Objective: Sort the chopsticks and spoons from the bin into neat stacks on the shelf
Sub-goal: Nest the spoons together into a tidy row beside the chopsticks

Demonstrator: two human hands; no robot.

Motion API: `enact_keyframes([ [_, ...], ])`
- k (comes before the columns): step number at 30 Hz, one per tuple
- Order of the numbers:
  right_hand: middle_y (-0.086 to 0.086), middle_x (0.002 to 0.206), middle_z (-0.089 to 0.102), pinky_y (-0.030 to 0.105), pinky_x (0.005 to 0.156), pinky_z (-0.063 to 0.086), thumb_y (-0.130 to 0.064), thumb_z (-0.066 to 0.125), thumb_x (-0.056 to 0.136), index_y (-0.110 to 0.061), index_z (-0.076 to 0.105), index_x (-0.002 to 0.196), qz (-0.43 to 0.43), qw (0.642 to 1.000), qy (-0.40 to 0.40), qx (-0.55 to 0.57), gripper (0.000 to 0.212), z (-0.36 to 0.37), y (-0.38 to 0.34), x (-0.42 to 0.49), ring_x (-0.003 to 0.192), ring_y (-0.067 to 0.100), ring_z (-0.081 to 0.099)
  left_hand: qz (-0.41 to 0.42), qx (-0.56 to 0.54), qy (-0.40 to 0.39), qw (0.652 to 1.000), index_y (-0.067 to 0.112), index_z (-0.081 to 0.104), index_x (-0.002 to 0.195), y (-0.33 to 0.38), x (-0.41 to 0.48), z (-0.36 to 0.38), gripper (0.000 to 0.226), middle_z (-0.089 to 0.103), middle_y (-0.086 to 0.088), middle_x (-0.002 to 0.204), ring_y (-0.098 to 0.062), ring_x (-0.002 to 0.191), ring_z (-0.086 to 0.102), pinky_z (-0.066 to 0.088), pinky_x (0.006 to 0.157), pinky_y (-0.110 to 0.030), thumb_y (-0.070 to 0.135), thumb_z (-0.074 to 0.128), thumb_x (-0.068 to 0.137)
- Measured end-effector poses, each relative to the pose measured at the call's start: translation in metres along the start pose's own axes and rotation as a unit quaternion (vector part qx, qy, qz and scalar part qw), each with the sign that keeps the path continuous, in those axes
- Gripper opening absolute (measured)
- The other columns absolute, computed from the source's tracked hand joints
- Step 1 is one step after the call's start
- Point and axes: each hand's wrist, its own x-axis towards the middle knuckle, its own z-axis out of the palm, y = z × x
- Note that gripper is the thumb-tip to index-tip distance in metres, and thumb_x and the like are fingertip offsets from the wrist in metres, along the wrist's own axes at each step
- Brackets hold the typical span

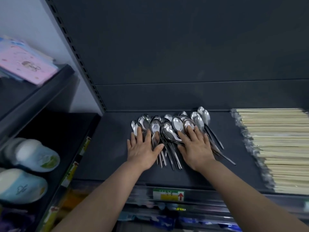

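Head view, near to far. Price label (168, 195) on the front lip of the dark shelf (113, 148). Left hand (142, 150) and right hand (196, 148) lie palm down, fingers straight and spread, gripping nothing, pressing on a fanned pile of steel spoons (168, 128) at mid-shelf, bowls of the spoons toward the rear. Pale chopsticks (275, 148) in clear wrap lie stacked at the shelf's right end, apart from the spoons. Blue-and-white bowls (33, 154) stand on the neighbouring shelf, left
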Motion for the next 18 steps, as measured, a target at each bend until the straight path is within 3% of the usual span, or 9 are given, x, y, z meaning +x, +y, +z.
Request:
enact_keyframes([
  [13,0.005,0.161,-0.007,0.05,0.118,-0.005,-0.049,0.025,0.1,-0.035,0.007,0.152,0.052,0.999,-0.012,0.002,0.057,-0.014,0.05,-0.01,0.146,0.027,-0.016,-0.003,-0.026,-0.002,1.0,0.027,-0.007,0.155,0.068,0.0,0.011,0.085,-0.022,-0.006,0.16,-0.035,0.147,-0.016,-0.004,0.121,-0.049,0.071,0.027,0.092],
  [18,0.003,0.161,0.003,0.051,0.118,0.002,-0.049,0.034,0.098,-0.029,0.027,0.148,0.021,1.0,0.009,0.022,0.054,-0.026,0.053,-0.01,0.148,0.024,-0.007,-0.011,-0.1,0.0,0.995,0.028,0.006,0.156,0.07,-0.003,-0.001,0.084,-0.015,0.001,0.162,-0.03,0.15,-0.007,0.008,0.121,-0.047,0.072,0.033,0.089],
])
